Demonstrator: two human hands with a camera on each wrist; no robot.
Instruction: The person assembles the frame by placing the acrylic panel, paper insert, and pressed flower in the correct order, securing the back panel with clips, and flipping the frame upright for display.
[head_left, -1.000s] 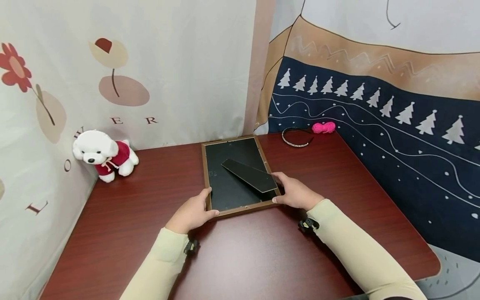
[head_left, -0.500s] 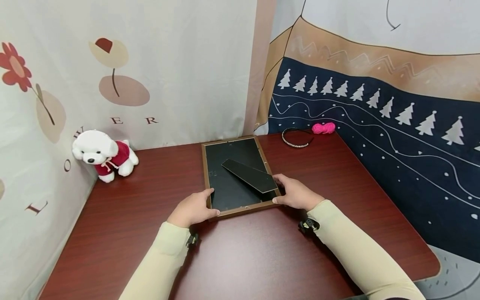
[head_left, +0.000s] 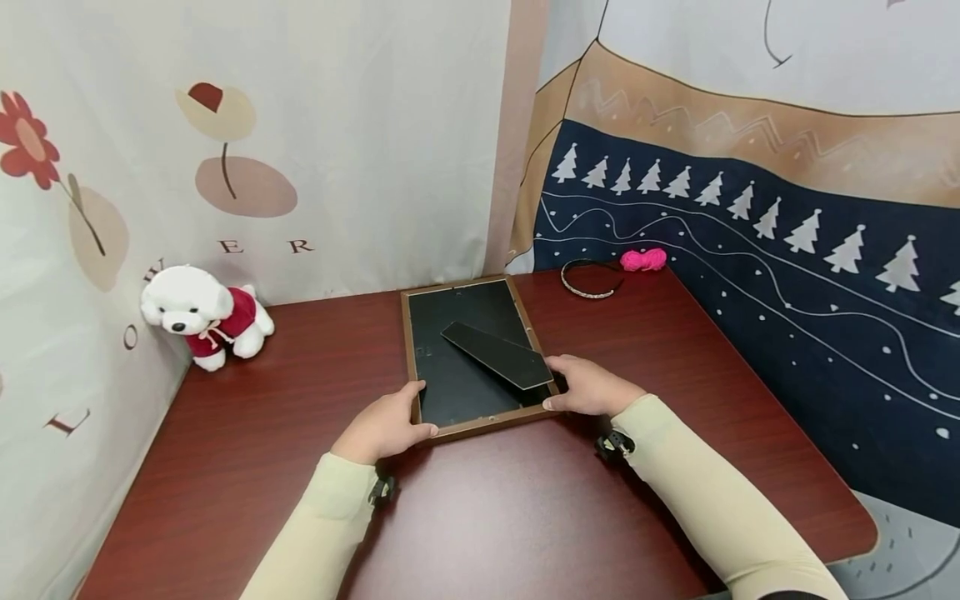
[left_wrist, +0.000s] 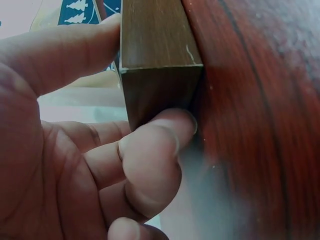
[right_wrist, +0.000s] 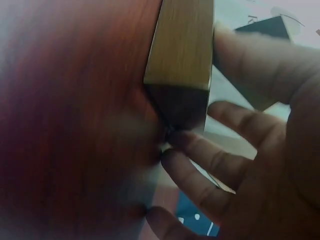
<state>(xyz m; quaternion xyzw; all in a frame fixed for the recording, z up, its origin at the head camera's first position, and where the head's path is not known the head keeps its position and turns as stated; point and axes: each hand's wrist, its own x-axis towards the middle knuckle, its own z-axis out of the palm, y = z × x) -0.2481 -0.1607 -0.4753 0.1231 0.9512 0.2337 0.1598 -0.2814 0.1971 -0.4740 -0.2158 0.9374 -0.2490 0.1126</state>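
Observation:
A picture frame (head_left: 487, 422) with a brown wooden rim lies back side up on the table, its black backing board showing. A black easel leg (head_left: 498, 354) sticks up at a slant from that backing, its wide end near the right side. My left hand (head_left: 381, 425) grips the near left corner; in the left wrist view its thumb is on the rim (left_wrist: 157, 35) and the fingertips curl at the lower edge. At the near right corner, my right hand (head_left: 596, 387) holds the rim between thumb and fingers, beside the leg's wide end.
A white plush dog (head_left: 206, 317) in a red outfit sits at the back left of the reddish-brown table (head_left: 517, 517). Toward the back right lie a headband (head_left: 588, 294) and a pink bundle (head_left: 643, 260). Printed curtains (head_left: 375, 150) hang close behind the table.
The head view has shifted slightly, everything sitting a little lower in it. Both hands keep their grip on the picture frame, which stays in place on the table.

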